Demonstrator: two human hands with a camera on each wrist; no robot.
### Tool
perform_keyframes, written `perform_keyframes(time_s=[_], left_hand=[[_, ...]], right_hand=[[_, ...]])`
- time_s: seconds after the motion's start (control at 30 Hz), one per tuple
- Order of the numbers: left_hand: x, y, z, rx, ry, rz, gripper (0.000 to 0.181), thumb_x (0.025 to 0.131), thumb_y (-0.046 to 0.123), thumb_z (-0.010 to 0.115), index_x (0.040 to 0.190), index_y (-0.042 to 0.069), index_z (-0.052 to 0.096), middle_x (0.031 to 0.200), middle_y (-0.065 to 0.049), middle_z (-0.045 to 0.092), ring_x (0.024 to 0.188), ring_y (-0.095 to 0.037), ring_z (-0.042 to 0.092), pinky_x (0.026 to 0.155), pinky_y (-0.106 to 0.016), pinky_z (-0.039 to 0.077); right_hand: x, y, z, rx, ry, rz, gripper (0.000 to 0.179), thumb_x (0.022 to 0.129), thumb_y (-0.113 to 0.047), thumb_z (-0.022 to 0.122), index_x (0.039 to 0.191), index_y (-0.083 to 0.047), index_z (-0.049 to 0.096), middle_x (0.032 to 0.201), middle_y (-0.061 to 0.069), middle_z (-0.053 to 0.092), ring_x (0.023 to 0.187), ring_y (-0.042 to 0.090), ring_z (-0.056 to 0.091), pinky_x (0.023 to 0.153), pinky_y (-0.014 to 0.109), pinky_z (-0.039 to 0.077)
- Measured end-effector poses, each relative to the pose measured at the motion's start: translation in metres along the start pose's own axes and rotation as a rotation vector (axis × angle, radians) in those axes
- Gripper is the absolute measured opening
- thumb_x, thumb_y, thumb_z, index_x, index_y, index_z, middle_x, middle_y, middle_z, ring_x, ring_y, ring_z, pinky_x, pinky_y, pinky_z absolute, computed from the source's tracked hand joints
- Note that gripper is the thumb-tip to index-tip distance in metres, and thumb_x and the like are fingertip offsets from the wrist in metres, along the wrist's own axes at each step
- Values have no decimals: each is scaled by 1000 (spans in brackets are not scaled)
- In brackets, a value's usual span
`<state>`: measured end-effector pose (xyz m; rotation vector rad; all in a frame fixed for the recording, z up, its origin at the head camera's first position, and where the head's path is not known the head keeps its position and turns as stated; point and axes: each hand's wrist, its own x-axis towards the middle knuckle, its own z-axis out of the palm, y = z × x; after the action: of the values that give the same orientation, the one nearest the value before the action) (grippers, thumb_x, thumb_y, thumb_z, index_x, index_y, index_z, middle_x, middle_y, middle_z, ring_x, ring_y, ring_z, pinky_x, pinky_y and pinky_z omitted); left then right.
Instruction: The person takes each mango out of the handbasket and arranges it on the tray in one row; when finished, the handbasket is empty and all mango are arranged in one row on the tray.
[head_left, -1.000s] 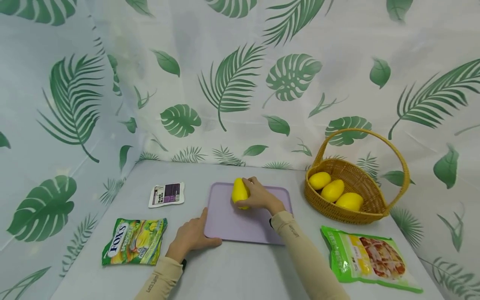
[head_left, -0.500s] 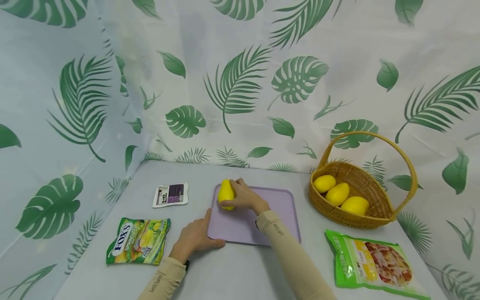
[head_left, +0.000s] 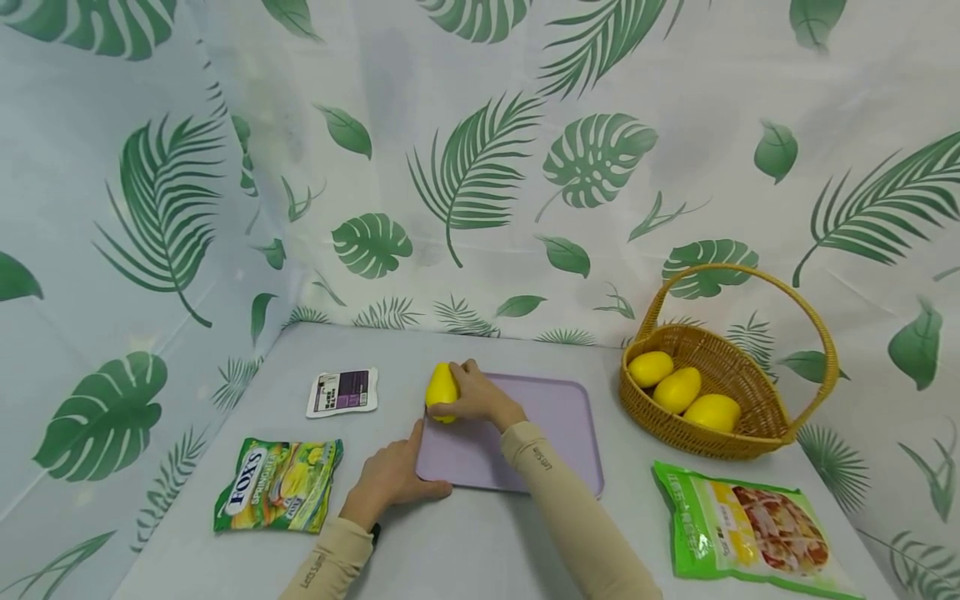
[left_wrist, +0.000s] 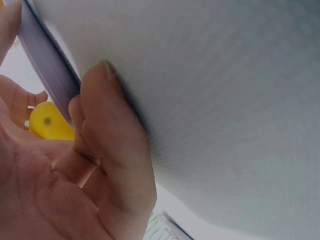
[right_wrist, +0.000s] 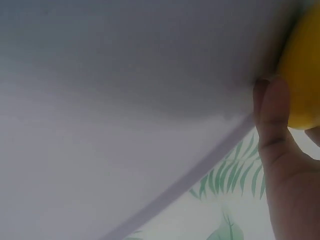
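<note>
In right hand, yellow fruit

Head view from above, facing forward and down, two wrist views close in, lilac tray in all.

A smooth, bright-yellow, elongated oval fruit (narrowing toward its upper end) is sitting in the grip of the right hand, at the far left corner of a flat, lilac, rectangular tray with rounded corners and a low rim. The tray is lying flat on the worktop, the left hand touching its near left corner.
</note>
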<state>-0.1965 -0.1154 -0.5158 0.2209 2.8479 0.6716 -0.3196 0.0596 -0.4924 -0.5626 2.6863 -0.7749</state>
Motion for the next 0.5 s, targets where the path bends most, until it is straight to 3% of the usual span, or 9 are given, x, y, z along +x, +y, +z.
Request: perform_keyframes(time_s=[0.27, 0.5], left_hand=[[-1, 1, 1, -2, 3, 2, 121, 69, 64, 82, 157, 2, 27, 129, -26, 65, 107, -39, 67, 87, -53, 56], [0, 0, 0, 2, 3, -4, 122, 69, 64, 82, 158, 3, 27, 129, -26, 65, 107, -39, 67, 86, -54, 56]], right_hand=[[-6, 3, -1, 30, 1, 8, 105, 81, -63, 72, 159, -11, 26, 148, 20, 39, 114, 29, 56, 104, 49, 49], [-17, 15, -13, -14, 32, 10, 102, 85, -71, 62, 161, -15, 24, 159, 18, 31, 140, 37, 46, 115, 56, 40]])
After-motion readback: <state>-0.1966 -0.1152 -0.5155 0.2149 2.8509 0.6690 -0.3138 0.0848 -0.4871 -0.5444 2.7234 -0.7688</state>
